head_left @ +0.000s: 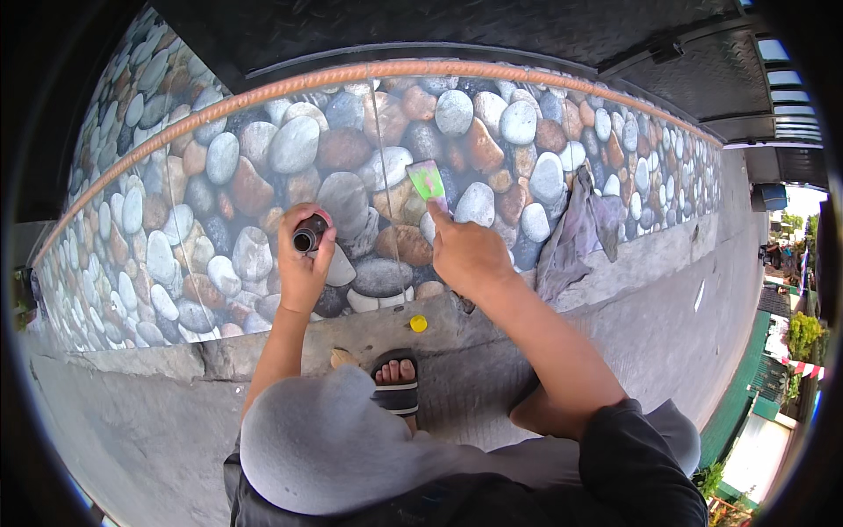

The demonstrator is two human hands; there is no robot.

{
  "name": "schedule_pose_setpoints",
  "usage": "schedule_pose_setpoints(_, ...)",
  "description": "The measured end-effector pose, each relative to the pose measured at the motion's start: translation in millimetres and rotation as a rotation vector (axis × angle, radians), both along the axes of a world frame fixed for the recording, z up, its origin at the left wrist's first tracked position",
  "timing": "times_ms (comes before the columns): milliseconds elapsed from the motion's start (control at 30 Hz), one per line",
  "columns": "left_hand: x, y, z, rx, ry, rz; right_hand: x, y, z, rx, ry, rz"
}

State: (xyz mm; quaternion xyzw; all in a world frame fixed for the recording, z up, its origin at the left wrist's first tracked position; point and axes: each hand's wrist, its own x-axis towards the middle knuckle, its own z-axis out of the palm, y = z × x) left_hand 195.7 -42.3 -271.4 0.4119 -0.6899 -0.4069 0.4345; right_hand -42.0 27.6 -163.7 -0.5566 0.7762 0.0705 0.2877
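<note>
Closest to me is my raised knee in grey cloth [325,448], and just past it a foot in a black slide sandal [397,385] planted on the grey concrete ledge [132,360].

From the left, my left hand [303,263] is up against the wall panel printed with rounded river stones [193,202]. Its fingers are curled tight round a small dark bottle with an open round mouth [307,237], which points toward me. Below the hands, a small yellow round cap [419,323] lies on the ledge, apart from both hands.

My right hand [465,255] sits to the right of the bottle, also at the panel. Its fingers are bunched together, pinching the lower end of a flat green plastic scraper [428,182], whose blade is laid against the stone print above the knuckles. Further right, a crumpled grey-purple rag [575,233] hangs against the panel, down to the ledge. A rust-coloured bar [421,68] runs along the panel's top edge.
</note>
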Motion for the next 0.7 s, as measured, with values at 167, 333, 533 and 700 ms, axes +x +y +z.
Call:
schedule_pose_setpoints(167,-2,1,-5,0.027,0.072,-0.017,-15,-4,-17,-0.106,0.021,-0.098)
schedule_pose_setpoints(333,-12,0,0,0.017,0.055,-0.027,-63,-75,-14,-0.239,0.050,-0.105)
schedule_pose_setpoints(533,-4,3,-4,0.028,0.064,-0.011,-37,31,-23,-0.086,0.028,-0.108)
schedule_pose_setpoints(700,-7,2,3,0.014,0.030,-0.030,-55,92,-32,-0.126,0.106,-0.119)
